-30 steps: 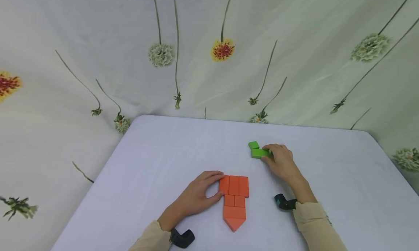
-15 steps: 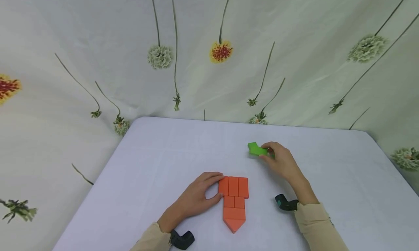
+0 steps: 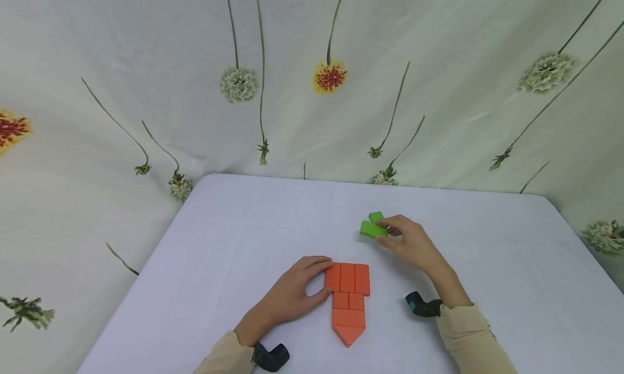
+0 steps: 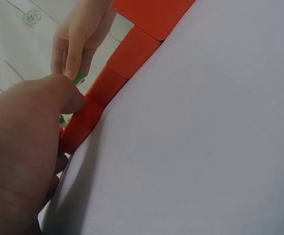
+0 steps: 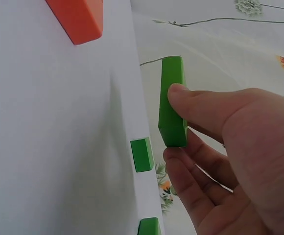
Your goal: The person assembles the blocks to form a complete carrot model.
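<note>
My right hand (image 3: 407, 242) pinches a green rectangular block (image 5: 172, 100) between thumb and fingers, raised above the table in the right wrist view. A smaller green block (image 3: 376, 216) lies just behind it in the head view. My left hand (image 3: 297, 290) rests at the left side of an orange block figure, thumb and fingertips at the two ends of its leftmost upright block (image 3: 333, 277). Beside that stand two more upright blocks (image 3: 348, 278). Below them come two small blocks (image 3: 341, 300), a wide block (image 3: 348, 317) and a triangular block (image 3: 349, 334) pointing toward me.
The white table (image 3: 253, 217) reaches back to a flower-printed cloth (image 3: 292, 119). In the right wrist view, a green block (image 5: 142, 154) and another green piece (image 5: 149, 227) sit near the far side. Black wrist cameras (image 3: 272, 358) stick out beside both sleeves.
My right hand has picked up the green rectangular block and carried it a little to the left, turning it slightly. My left hand has stayed at the orange blocks.
</note>
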{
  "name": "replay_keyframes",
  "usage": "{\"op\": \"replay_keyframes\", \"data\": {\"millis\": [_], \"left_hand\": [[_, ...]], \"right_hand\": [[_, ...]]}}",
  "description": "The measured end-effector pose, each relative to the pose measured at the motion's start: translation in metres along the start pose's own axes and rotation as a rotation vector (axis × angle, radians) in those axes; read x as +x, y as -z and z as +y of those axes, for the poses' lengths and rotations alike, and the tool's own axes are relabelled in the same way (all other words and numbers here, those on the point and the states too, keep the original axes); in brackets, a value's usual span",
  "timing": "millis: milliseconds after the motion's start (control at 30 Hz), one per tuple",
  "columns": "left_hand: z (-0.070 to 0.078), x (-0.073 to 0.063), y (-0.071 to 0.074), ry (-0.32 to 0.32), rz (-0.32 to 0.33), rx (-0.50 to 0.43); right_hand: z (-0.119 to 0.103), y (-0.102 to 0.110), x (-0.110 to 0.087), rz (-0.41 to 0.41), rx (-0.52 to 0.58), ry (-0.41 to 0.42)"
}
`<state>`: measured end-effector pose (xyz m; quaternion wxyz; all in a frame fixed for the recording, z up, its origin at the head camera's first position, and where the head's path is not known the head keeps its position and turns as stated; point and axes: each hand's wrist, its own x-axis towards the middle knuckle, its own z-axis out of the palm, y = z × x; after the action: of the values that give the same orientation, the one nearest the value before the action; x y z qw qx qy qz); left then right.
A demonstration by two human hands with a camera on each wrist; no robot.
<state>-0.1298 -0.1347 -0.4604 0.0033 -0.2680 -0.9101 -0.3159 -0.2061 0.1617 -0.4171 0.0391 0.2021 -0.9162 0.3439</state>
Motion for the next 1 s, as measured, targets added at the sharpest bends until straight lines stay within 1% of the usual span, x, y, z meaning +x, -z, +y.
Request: {"op": "replay_keyframes", "data": {"millis": [233, 500, 667, 1000], "left_hand": [[-0.001, 0.000, -0.001, 0.001, -0.006, 0.004], [-0.001, 0.000, -0.001, -0.002, -0.002, 0.001], [-0.001, 0.000, -0.001, -0.007, -0.002, 0.000], [-0.001, 0.000, -0.001, -0.015, 0.001, -0.003]], "right_hand": [[-0.003, -0.006, 0.000, -0.041, 0.035, 0.031], [-0.007, -0.015, -0.002, -0.116, 0.068, 0.070], [-0.008, -0.020, -0.002, -0.141, 0.066, 0.104], [-0.007, -0.030, -0.002, -0.174, 0.116, 0.114]]}}
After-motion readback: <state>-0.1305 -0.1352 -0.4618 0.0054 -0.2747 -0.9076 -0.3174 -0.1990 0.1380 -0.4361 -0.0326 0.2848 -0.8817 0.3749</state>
